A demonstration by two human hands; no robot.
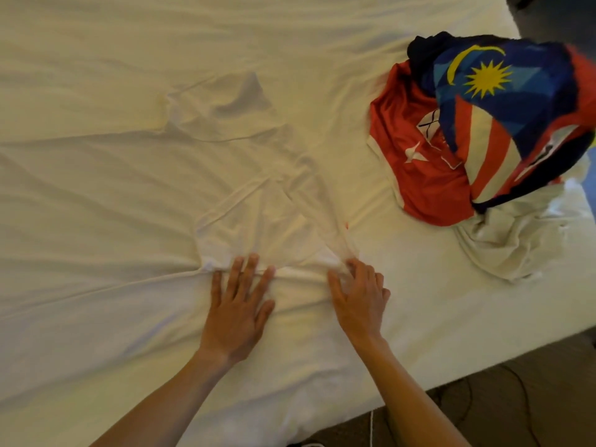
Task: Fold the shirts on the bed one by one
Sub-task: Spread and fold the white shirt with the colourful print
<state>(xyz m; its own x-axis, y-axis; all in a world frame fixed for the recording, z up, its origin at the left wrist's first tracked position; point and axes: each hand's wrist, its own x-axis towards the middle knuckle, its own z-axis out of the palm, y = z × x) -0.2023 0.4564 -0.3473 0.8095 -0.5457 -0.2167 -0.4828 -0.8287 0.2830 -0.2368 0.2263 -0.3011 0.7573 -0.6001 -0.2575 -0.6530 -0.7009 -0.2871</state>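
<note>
White shirt (pixel 258 201) lies crumpled at frame centre on the bed (pixel 96 285), unfolded; a heap (pixel 483 140) of bright, slick jerseys and pale cloth waits upper right. Left hand (pixel 237 304) presses the soft hem flat-fingered; right hand (pixel 358 291) pinches it alongside

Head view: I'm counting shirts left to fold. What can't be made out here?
- Pile, head view: the flag-print shirt covers the garments below and the right edge cuts it off, so no count.
- White shirt: blends into the sheet, outline unclear.
- Right hand: fingers partly buried in cloth.
</note>
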